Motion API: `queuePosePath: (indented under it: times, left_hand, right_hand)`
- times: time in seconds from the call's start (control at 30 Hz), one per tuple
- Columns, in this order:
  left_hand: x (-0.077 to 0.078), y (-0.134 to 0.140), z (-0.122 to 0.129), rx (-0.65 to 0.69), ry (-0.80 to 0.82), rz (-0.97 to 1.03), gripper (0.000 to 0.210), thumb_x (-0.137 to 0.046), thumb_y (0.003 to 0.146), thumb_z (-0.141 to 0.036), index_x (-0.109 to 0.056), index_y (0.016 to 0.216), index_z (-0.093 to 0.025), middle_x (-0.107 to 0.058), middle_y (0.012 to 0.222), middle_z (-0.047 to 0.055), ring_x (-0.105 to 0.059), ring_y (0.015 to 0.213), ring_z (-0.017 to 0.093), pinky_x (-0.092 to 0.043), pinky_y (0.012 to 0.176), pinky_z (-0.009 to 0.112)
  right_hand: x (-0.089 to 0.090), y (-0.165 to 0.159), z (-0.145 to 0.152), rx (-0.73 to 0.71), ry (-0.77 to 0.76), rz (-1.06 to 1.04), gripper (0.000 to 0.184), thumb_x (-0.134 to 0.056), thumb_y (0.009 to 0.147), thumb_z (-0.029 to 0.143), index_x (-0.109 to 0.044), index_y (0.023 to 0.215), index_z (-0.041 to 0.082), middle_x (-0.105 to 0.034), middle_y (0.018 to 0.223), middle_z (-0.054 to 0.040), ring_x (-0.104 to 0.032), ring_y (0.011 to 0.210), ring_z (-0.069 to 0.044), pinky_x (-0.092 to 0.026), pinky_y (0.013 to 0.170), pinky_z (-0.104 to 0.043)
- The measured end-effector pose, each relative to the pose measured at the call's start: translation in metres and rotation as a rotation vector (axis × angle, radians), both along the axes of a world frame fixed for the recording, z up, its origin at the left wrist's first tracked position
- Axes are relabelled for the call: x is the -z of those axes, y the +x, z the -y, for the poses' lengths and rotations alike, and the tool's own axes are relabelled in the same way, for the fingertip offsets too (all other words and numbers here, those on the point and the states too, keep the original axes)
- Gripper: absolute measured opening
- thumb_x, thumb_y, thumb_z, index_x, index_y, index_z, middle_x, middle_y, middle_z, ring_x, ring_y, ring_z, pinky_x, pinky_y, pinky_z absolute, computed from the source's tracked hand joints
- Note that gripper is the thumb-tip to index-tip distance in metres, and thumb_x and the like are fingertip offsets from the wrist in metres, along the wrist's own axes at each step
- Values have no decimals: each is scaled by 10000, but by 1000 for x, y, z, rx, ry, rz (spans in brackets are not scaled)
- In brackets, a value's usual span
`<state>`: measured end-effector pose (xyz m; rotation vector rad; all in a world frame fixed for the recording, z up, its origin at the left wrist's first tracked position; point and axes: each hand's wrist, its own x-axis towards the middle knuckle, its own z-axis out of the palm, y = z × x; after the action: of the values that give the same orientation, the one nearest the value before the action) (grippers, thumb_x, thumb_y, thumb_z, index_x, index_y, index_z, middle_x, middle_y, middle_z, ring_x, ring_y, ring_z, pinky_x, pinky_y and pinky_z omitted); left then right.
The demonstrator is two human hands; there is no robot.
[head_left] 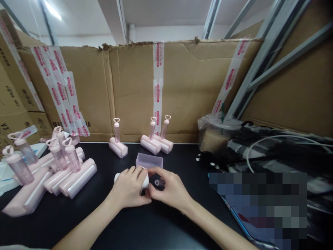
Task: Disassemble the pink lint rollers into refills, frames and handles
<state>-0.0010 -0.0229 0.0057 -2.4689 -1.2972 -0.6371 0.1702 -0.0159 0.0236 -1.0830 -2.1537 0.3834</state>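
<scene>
My left hand (130,187) is wrapped over a white cylinder (117,177) lying sideways, whose left end shows past my fingers. At its right end, the thumb and index finger of my right hand (170,187) close around the tip. Part of that end is hidden by my fingers. A small clear tube (158,182) shows inside the curl of my right hand; whether it is held or lies on the table, I cannot tell. Just beyond my hands sits a translucent purple, open-looking tray-like piece (149,161).
Pink cylinder pieces with upright clear heart-topped tubes stand at the back (118,147) and in a group at left (78,178). To the right are a bagged drink cup (214,137), a blue-edged pixelated object (239,218) and black plastic with a white cable (273,149). Cardboard (130,86) walls the back.
</scene>
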Motion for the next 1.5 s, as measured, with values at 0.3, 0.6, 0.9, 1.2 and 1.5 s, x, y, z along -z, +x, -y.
queuePosePath:
  times: [0.3,0.6,0.9,1.2,1.5]
  left_hand:
    - [2,0,-1,65,83,-60,369,-583,674,-379,-561,969,-159,-625,993,131,-588,853,280,-455,647,347]
    - [-13,-14,-11,-19,47,514,467,-517,780,-262,-421,1230,-180,-576,1144,108,-544,1062,241,-437,898,366]
    - [-14,-20,-23,83,-160,1486,417,-628,769,-356,-470,1134,-233,-579,1126,77,-568,1006,231,-500,788,352]
    - [-12,-13,-22,357,-678,1911,255,-633,779,-305,-550,993,-194,-550,1023,44,-553,953,197,-550,763,376]
    - [-12,-8,-15,402,-785,1916,247,-619,804,-250,-565,1035,-182,-578,1018,55,-576,919,181,-554,771,368]
  right_hand:
    - [0,-2,4,48,-68,-24,295,-568,597,183,-563,889,221,-692,854,3,-643,736,-190,-489,623,-260]
    - [-9,14,-35,303,77,-13,259,-586,690,275,-552,945,246,-693,902,20,-667,765,-196,-478,647,-270]
    - [-3,15,-35,236,77,67,273,-523,827,358,-621,1069,280,-703,1004,3,-663,873,-217,-498,707,-300]
    - [6,6,-33,-26,-446,-589,406,-581,774,359,-547,1135,176,-604,718,9,-312,339,-21,-215,310,-165]
    - [-4,17,-35,33,-259,-525,273,-603,658,211,-611,928,174,-649,804,-29,-527,578,-119,-388,503,-223]
